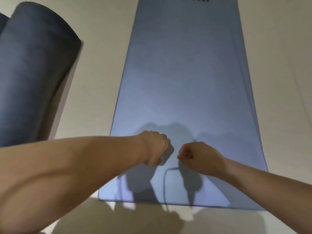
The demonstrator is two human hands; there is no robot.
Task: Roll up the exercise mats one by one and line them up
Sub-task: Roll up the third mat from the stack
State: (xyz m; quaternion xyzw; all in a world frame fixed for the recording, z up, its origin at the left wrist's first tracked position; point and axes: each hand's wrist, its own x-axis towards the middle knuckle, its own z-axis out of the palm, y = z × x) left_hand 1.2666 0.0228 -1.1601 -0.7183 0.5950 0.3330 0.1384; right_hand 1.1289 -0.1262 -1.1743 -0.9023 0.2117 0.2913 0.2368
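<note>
A light blue exercise mat (185,81) lies flat and unrolled on the pale floor, stretching away from me, with dark lettering at its far end. Both my hands hang over its near part, side by side and a little apart. My left hand (156,147) is curled into a fist and holds nothing. Curled the same way, my right hand (200,156) is also empty. Their shadows fall on the mat below them. The mat's near edge (168,202) lies flat on the floor.
A dark blue rolled mat (33,73) lies on the floor to the left, with the end of another roll (2,22) at the far left edge. Bare pale floor (101,65) separates the rolls from the flat mat and continues on the right.
</note>
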